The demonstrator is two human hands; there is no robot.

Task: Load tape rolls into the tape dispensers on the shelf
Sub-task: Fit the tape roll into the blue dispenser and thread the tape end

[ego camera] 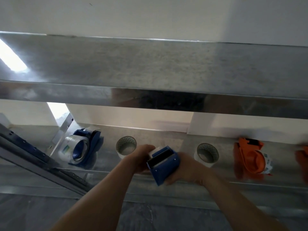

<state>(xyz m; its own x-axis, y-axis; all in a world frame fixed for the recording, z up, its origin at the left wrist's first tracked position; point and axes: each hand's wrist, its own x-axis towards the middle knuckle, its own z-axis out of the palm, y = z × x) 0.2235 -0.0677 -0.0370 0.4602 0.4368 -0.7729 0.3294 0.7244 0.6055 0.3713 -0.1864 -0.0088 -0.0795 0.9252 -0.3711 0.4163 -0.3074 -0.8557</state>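
A blue tape dispenser [164, 164] sits in both hands over the front of the lower metal shelf [191, 144]. My right hand [185, 169] grips its body from the right and below. My left hand [141, 157] holds a clear tape roll [154, 151] against the dispenser's left side; most of that roll is hidden. Two loose tape rolls stand on the shelf, one [126, 146] behind my left hand and one [207, 155] to the right. A second blue dispenser [83, 145] with a clear roll in it lies at the left.
An orange dispenser [248, 157] lies on the shelf at the right, with another orange object [302, 155] at the frame edge. The upper shelf [150, 72] overhangs the lower one. A perforated metal upright [33, 157] slants across the left. Grey floor lies below.
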